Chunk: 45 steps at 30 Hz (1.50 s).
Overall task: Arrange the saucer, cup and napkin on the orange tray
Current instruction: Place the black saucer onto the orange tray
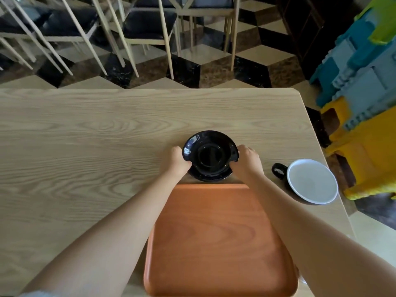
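- Left hand (176, 160) and right hand (248, 160) grip opposite rims of the black saucer (210, 156), apparently just off the wooden table (85, 136).
- Saucer sits beyond the empty orange tray (218, 236).
- Black, white-lined cup (311, 181) stands right of the tray.

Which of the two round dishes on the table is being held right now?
The black saucer, gripped by the left hand and right hand. The white-lined cup sits untouched to its right.

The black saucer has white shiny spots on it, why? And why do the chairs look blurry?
Head view: the spots on the saucer are glare, light bouncing off its glossy rim beside the left hand; the chairs sit far off, soft and bent by the wide lens.
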Available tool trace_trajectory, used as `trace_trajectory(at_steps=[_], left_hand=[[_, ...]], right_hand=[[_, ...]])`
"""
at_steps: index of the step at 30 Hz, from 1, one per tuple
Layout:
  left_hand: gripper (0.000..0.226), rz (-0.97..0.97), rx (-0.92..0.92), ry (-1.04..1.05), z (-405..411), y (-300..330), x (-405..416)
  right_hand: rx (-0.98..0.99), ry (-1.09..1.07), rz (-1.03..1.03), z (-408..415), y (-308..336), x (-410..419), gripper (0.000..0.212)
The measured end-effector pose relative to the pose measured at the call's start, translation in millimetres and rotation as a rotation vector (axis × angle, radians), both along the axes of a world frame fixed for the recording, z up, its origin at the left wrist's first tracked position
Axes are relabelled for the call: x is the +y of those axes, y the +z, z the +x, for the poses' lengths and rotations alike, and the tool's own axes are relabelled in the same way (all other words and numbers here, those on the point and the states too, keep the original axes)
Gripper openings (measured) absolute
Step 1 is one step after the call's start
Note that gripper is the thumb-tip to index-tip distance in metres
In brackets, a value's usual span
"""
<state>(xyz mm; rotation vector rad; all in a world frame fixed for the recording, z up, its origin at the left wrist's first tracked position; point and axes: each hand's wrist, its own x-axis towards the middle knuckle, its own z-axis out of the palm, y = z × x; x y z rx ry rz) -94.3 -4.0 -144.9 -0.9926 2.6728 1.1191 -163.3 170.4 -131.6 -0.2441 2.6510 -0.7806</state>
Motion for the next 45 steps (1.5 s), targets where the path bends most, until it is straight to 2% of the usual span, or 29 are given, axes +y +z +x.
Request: trace_trajectory(at_steps=[3,6,9,14,22,29,40,45], left_hand=[[0.015,0.163,0.051,0.069,10,-2,-13],[0.028,0.351,0.136,0.162,31,17,-17],[0.028,0.468,0.184,0.178,63,40,-21],[0.033,0.555,0.228,0.238,123,49,-18],[0.035,0.479,0.133,0.311,176,20,-7],[0.035,0.363,0.083,0.279,179,11,-9],[0.035,0.342,0.063,0.303,180,8,-6],[0.035,0.242,0.028,0.226,178,12,-6]], right_hand=[[0.015,-0.035,-0.109,4,8,-2,0.035],[-0.030,-0.050,-0.251,14,24,-4,0.035],[-0.063,-0.062,-0.360,33,38,-1,0.030],[-0.180,-0.089,-0.525,80,30,9,0.034],[-0.306,-0.117,-0.567,129,-2,16,0.041],[-0.302,-0.089,-0.532,136,-9,14,0.043],[-0.298,-0.114,-0.518,140,-14,15,0.040],[-0.280,-0.086,-0.467,140,-10,15,0.036]])
